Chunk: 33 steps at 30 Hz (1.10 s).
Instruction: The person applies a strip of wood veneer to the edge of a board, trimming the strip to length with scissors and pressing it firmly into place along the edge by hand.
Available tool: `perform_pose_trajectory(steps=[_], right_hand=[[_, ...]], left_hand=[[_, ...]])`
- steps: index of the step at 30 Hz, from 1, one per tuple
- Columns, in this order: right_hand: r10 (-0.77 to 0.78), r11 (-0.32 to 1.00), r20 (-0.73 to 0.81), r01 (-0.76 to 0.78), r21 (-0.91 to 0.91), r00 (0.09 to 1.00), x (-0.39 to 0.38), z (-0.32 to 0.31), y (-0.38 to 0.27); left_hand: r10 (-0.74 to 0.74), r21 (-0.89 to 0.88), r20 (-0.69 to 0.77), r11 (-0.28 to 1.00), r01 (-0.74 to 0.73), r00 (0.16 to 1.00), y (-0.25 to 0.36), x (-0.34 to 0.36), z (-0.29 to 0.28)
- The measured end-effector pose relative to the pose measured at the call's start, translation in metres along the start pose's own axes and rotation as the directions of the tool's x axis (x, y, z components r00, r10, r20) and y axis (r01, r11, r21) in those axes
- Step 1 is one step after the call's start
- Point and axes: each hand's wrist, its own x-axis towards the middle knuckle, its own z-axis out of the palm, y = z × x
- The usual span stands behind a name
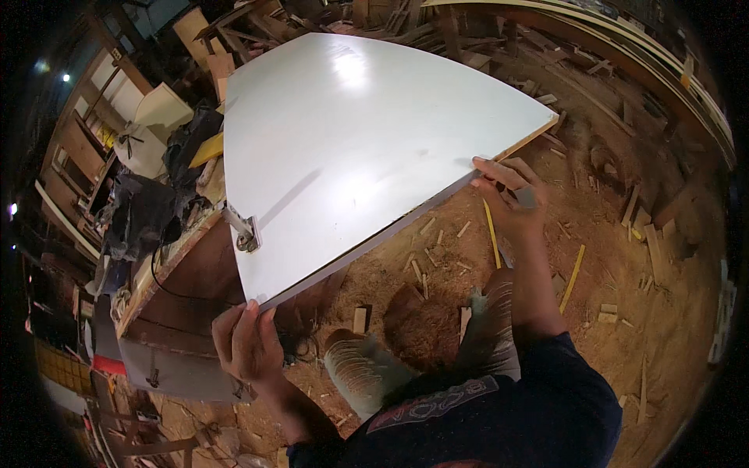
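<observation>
A large white panel (328,140) lies tilted in front of me, its top glossy with reflected light. A grey strip (351,257) runs along its near edge, with a dark line between strip and top face. Farther right the edge shows bare wood. My left hand (251,343) grips the near-left corner, fingertips on top and thumb at the edge. My right hand (509,193) pinches the near edge farther right, one finger on the top face and the thumb at the side. A metal hinge (246,234) sits at the panel's left side.
A wooden workbench (168,261) with a black plastic bag (140,218) and a cable stands at left. Wood offcuts and sawdust cover the floor (593,257), with a yellow strip (572,278) on it. A beam (624,47) and stacked scrap wood lie farther back.
</observation>
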Motion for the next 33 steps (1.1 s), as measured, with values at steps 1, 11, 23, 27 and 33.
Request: perform_pose_trajectory(steps=[1,11,23,27,33], right_hand=[[0.026,1.000,-0.008,-0.026,0.011,1.000,-0.001,0.000,-0.004],[0.102,0.995,0.087,-0.101,-0.018,0.991,-0.014,0.016,-0.033],[-0.166,0.959,0.110,0.135,0.248,0.980,-0.014,0.063,-0.074],[-0.195,0.954,0.088,0.168,0.247,0.977,-0.015,0.069,-0.069],[-0.297,0.948,0.089,0.283,0.143,0.951,-0.012,0.070,-0.064]], left_hand=[[-0.002,0.009,0.001,1.000,0.002,1.000,0.000,0.000,-0.001],[-0.093,0.011,0.025,0.996,0.093,0.995,0.002,-0.008,-0.002],[-0.049,0.006,0.015,0.999,0.049,0.999,-0.004,-0.010,0.000],[-0.005,0.001,0.002,1.000,0.005,1.000,-0.004,-0.007,0.003],[0.035,0.000,-0.035,0.999,-0.035,0.999,-0.008,-0.013,0.006]])
